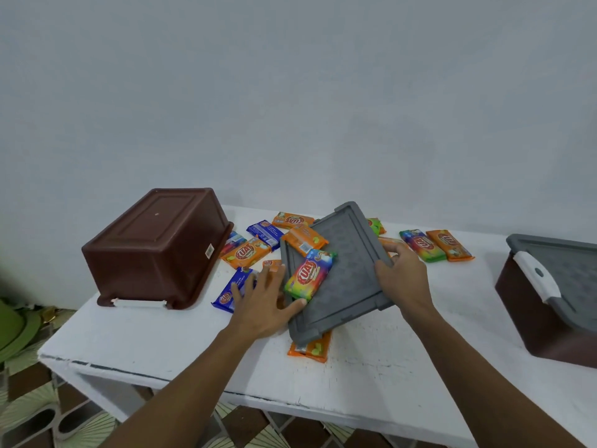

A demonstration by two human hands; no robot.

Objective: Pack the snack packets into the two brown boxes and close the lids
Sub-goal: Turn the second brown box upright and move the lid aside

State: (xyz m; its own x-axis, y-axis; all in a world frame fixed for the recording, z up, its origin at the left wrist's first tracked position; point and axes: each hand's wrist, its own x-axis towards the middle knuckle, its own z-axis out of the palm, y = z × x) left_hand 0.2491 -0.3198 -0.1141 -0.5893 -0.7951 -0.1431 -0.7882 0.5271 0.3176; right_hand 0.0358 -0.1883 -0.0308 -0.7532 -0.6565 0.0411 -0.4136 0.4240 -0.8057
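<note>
Head view, and we're looking down on a white bench (161, 350) strewn with snack packets. Far left, one brown box (158, 247) sits upside down, base up, with a white handle (139, 303) along its near rim and a small sticker on its side. At the right edge the second brown box (517, 305) wears a grey cover under a white latch (536, 279).

Centre stage, a loose grey lid (349, 279) lies tilted across the heap, and two packets ride on it: a rainbow packet (310, 276) reading "KUAT" and an orange packet (305, 239). A trapped orange packet (311, 347) pokes out from under the lid's near corner. "KUAT" also shows on a left orange packet (245, 253) beside the upturned box and on a far-right orange packet (449, 245).

The left hand (268, 295) is spread, fingers straight over a blue packet (232, 289), thumb against the rainbow packet's near end, holding nothing. The right hand (400, 270) grips the lid's right edge, fingers curled round it.
</note>
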